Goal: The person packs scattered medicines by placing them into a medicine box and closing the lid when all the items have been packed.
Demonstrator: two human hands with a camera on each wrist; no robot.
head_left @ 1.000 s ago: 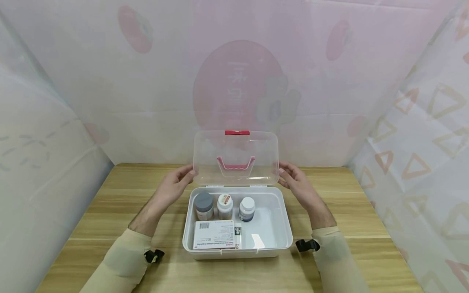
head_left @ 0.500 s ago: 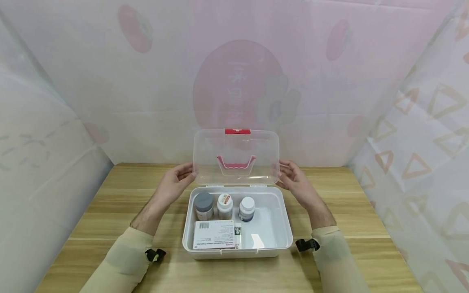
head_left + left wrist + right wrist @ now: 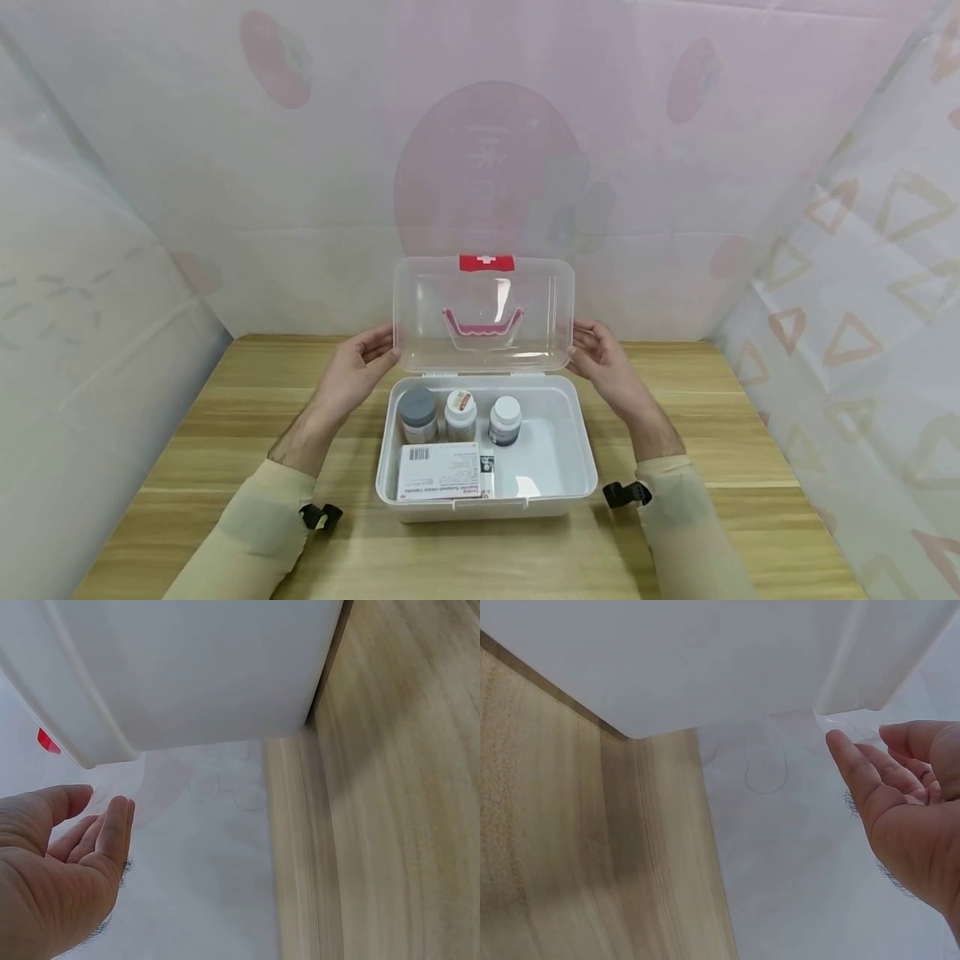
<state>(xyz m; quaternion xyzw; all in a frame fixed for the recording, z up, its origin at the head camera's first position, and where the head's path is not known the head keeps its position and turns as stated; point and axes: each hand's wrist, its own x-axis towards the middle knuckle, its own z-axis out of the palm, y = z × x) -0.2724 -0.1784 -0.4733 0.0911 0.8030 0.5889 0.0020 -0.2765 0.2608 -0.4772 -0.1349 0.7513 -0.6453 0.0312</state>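
Note:
A clear lid (image 3: 483, 350) with a red latch (image 3: 487, 263) and a pink handle (image 3: 482, 328) stands raised at the back of a white medicine box (image 3: 566, 479). My left hand (image 3: 351, 371) grips the lid's left edge, thumb in front and fingers behind. Opposite it, my right hand (image 3: 611, 375) holds the right edge the same way. Inside the box are a grey-capped bottle (image 3: 417, 414), a white bottle with a labelled cap (image 3: 461, 414) and another white bottle (image 3: 506, 420). A white medicine carton (image 3: 438, 472) lies in front of them, with a smaller pack (image 3: 487, 473) partly under it.
The box stands on a wood-grain table (image 3: 247, 392). Behind it rises a pale patterned curtain (image 3: 322, 208), and similar sheets close off both sides. Black straps (image 3: 628, 495) hang at the sleeves.
The lid has swung a little more upright, its red latch rising in view. Both hands have followed it slightly. The box has shifted a little away from me.

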